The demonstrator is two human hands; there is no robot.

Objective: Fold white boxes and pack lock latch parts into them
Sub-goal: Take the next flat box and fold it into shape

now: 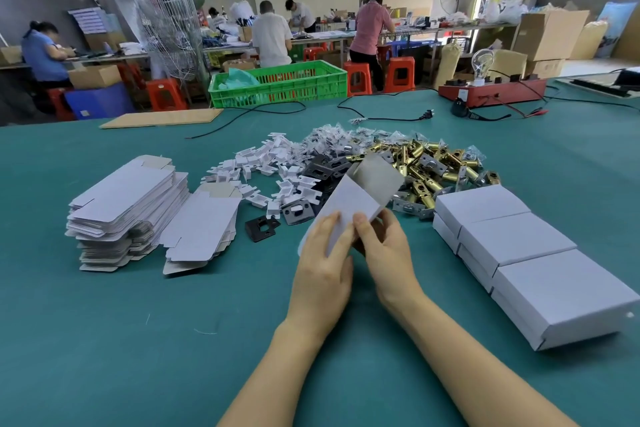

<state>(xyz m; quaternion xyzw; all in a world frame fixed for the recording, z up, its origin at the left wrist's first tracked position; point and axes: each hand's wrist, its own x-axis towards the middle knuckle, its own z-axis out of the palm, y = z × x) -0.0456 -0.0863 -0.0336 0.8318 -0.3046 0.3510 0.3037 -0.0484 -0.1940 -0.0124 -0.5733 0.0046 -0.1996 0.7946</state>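
Note:
Both my hands hold a half-folded white box [356, 196] above the green table, its far end open and showing grey card inside. My left hand [323, 253] grips its near left side with the thumb on top. My right hand [382, 241] pinches the near right corner. Beyond the box lies a pile of brass latch bolts [429, 163], black strike plates [323, 166], white plastic pieces [263, 166] and small bagged screws [332, 135]. Flat unfolded box blanks [128, 208] are stacked at the left. Closed white boxes [519, 246] sit in a row at the right.
A green crate [280, 83] and a cardboard sheet [162, 118] lie at the table's far edge. A red electrical test unit [491, 92] with a bulb and black cables [381, 114] sits at the far right. Several people work at benches behind.

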